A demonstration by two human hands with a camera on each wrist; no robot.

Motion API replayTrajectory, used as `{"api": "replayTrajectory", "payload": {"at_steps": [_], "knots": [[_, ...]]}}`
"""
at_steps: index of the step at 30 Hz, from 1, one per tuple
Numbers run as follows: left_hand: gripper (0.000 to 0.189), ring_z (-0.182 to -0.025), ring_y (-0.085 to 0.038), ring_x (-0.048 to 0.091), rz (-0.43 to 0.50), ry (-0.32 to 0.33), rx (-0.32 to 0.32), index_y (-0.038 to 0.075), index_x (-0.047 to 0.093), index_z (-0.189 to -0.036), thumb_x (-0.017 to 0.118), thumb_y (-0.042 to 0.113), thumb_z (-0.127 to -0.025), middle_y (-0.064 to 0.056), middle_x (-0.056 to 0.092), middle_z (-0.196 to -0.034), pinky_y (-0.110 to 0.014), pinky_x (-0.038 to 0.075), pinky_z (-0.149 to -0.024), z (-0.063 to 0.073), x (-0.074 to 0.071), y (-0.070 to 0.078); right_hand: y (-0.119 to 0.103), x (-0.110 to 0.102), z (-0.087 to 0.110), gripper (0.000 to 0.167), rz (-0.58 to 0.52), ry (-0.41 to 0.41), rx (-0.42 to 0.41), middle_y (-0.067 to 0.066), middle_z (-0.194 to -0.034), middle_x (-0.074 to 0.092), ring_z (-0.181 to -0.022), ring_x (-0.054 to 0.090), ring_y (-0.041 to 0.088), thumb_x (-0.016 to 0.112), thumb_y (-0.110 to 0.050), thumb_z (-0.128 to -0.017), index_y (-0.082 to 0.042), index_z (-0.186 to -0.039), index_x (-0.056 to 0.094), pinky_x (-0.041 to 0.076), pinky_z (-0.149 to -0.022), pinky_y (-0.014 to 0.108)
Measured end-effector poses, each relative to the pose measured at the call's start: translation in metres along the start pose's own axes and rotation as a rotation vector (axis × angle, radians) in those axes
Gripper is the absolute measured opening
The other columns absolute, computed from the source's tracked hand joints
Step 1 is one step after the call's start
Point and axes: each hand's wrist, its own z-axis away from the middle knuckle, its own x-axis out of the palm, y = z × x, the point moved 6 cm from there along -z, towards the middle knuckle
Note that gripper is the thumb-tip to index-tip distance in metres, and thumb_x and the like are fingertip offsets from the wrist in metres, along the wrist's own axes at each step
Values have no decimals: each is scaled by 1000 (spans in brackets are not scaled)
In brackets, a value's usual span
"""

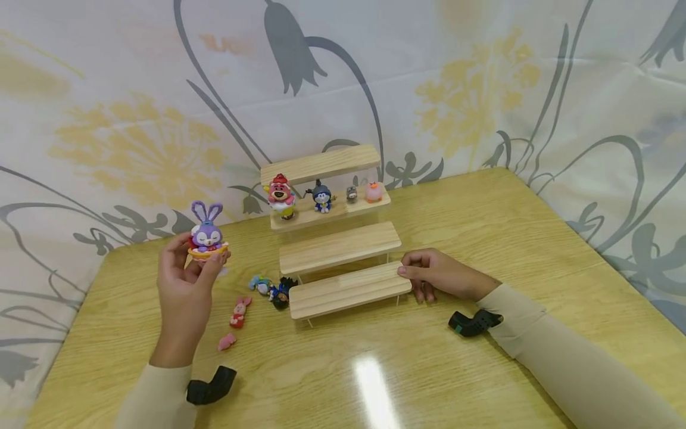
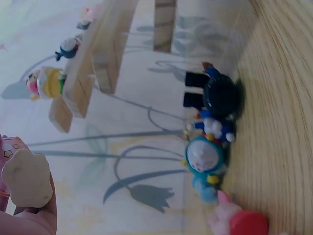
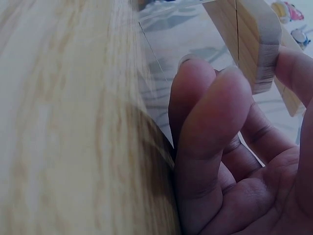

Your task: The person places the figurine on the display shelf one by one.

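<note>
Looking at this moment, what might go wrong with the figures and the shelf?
The left hand holds the purple rabbit figure above the table; if the grip slips, it might drop. The right hand holds the end of the lowest step; a pull there might shake the shelf and topple the four figures standing higher up.

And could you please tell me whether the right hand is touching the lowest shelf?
Touching. The head view shows the right hand with its thumb on the right end of the lowest shelf.
</note>
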Motion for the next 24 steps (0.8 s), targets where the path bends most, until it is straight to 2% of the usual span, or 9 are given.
{"api": "replayTrajectory", "payload": {"at_steps": [4, 7, 10, 14, 18, 24], "knots": [[51, -97, -15, 62, 54, -18, 92, 9, 40, -134, 59, -13, -92, -10, 47, -129, -15, 58, -82, 8, 9, 15, -1, 0, 0, 31, 0, 0, -7, 8, -67, 61, -52, 57, 14, 55, -34, -104, -3, -98, 57, 54, -48, 28], [53, -99, -18, 62, 126, -75, 181, 5, 41, -133, 59, -19, -88, -12, 47, -127, -16, 58, -82, 16, 20, 25, -1, 3, 0, 29, -18, -5, -6, 8, -67, 60, -52, 57, 13, 55, -33, -104, -4, -98, 56, 53, -48, 27], [59, -102, -17, 62, 156, -146, 236, 1, 42, -137, 59, -21, -85, -13, 48, -127, -16, 57, -85, 24, 35, 34, 0, 5, 1, 29, -23, 0, 0, 7, -67, 61, -51, 57, 13, 55, -33, -104, -4, -98, 57, 53, -47, 27], [65, -106, -14, 61, 53, -197, 233, 0, 43, -143, 62, -20, -84, -10, 50, -130, -16, 54, -89, 28, 58, 42, 0, 4, 1, 31, -9, 4, -5, 8, -67, 61, -51, 57, 14, 55, -34, -104, -4, -98, 57, 54, -48, 29], [63, -108, -14, 62, -51, -251, 238, -5, 45, -140, 67, -19, -83, -8, 50, -131, -14, 54, -90, 28, 78, 45, 1, 1, -1, 32, 4, 9, -7, 8, -67, 61, -51, 57, 15, 55, -34, -104, -3, -98, 57, 54, -47, 30], [64, -112, -17, 62, -94, -310, 186, -2, 42, -138, 71, -16, -83, -5, 47, -130, -17, 54, -93, 25, 102, 43, 0, 0, -2, 31, 10, 4, -9, 8, -68, 61, -52, 57, 15, 55, -35, -104, -4, -98, 57, 54, -47, 30]]}}
